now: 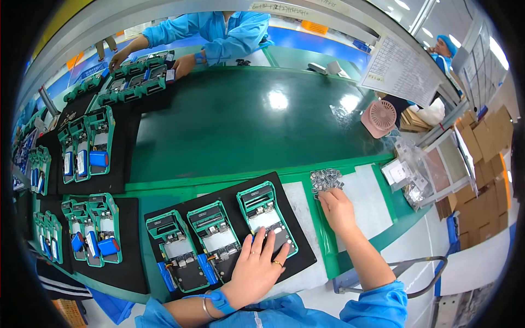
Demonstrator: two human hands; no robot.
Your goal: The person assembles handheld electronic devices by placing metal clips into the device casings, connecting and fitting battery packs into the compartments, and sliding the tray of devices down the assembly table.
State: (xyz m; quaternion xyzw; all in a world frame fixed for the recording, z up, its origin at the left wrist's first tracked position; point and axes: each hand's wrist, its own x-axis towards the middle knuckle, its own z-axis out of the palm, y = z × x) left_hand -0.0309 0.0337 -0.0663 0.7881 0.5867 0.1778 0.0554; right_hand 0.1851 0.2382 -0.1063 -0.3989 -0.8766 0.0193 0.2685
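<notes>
My left hand (256,271) lies with its fingers spread over the lower part of the rightmost green device housing (261,203). Left of it are a middle housing (212,227) and a left housing (170,235), both with their circuit boards exposed. All three rest on a black foam mat (304,257). One blue battery pack (166,276) is beside the left housing, another blue pack (206,269) beside the middle one. My right hand (338,211) reaches to the near edge of a pile of small grey metal parts (327,178). Its fingers are drawn together, and their tips are partly hidden.
More housings with blue batteries (90,232) stand on black mats at left. Across the green conveyor belt (219,126), a co-worker's hands touch another group of housings (131,82). At right are a pink fan (379,118), a plastic bag (413,169) and cardboard boxes (484,186).
</notes>
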